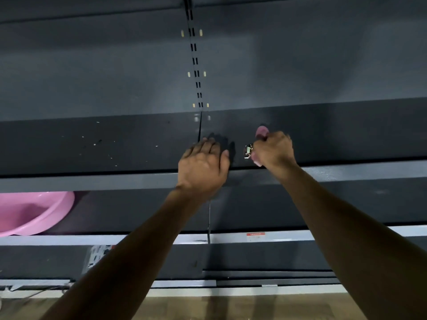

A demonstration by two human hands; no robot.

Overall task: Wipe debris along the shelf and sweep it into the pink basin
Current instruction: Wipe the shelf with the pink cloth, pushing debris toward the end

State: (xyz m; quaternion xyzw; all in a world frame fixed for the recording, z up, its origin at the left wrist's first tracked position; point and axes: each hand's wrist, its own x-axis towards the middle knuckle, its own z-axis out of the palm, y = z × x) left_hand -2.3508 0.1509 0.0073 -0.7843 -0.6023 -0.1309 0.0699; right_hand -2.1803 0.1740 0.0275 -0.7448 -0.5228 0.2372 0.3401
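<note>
the dark shelf [115,144] ran across the middle of the view, its surface dotted with pale specks of debris [94,144] on the part left of the seam. a small clump of debris [248,151], brownish with a pale bit in it, lay on the shelf between the two hands, just beside the right one. the right hand [275,147] reached forward with the arm stretched out from the lower right, knuckles up and fingers curled around a pink cloth [262,131], which showed above the fist and again below it near the shelf's front edge. the left hand [203,167] reached up from the lower left, its wrist over the front lip of the shelf and its palm turned down, fingers loosely extended and close together on the shelf surface, holding nothing that could be seen; its shadow fell just beyond the fingertips. the hands were near each other but apart. the pink basin [62,209] sat on the shelf below, at the far left, well away from both hands and partly cut off by the frame edge. behind the shelf rose a grey back panel with a slotted upright [195,61], and a red and white label [255,236] was fixed to the rail of the lower shelf.
</note>
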